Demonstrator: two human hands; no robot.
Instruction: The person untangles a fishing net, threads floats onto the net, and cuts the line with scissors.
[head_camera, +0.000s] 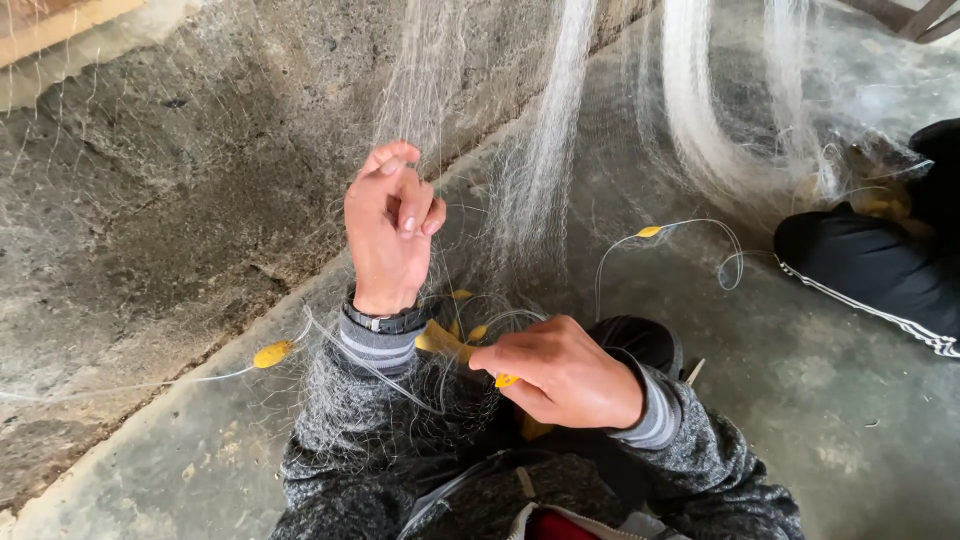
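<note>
A fine, pale fishing net (530, 170) hangs in bunched strands from above, spreading over the lap. Its thin edge line (150, 383) runs left, carrying a small yellow float (272, 353). Another yellow float (506, 380) sits pinched near the middle.

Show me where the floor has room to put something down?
Bare concrete floor lies right of the right hand, below the other person's dark trouser leg. Around the left hand it's crowded with fishing net and yellow floats.
</note>
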